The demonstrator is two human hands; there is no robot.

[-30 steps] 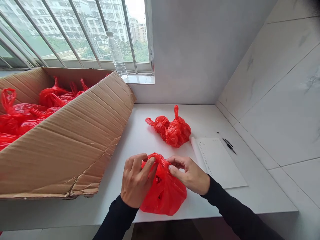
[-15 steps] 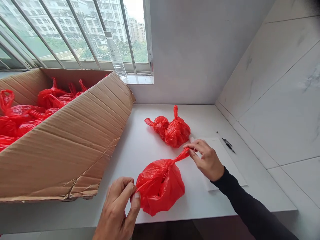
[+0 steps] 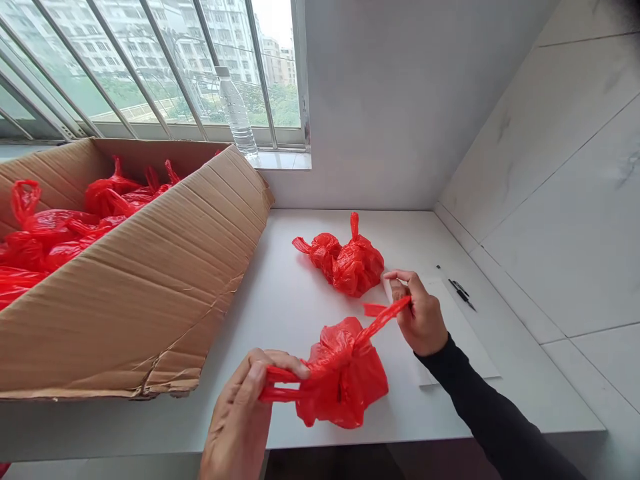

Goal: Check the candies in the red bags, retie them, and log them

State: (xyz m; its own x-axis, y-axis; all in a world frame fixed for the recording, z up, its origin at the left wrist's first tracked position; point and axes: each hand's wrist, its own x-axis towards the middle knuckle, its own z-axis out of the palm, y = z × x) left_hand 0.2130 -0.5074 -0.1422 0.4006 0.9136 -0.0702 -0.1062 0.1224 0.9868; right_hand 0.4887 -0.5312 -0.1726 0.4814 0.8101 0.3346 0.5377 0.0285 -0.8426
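Low in the frame's centre, the left hand (image 3: 240,427) and right hand (image 3: 423,317) each pinch a handle of the red plastic bag (image 3: 345,373) on the white bench (image 3: 285,300).

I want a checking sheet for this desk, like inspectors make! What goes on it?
Surface: white table, smooth top.
Job's things: red bag near the front edge, its handles pulled apart to either side.
Clutter: tied bags behind it; paper sheet and pen on the right.
Grips: left hand pinches the near handle; right hand pinches the far one.
Cables: nothing seen.
Surroundings: cardboard box on the left with packed bags inside; water bottle on the sill; window; tiled wall.
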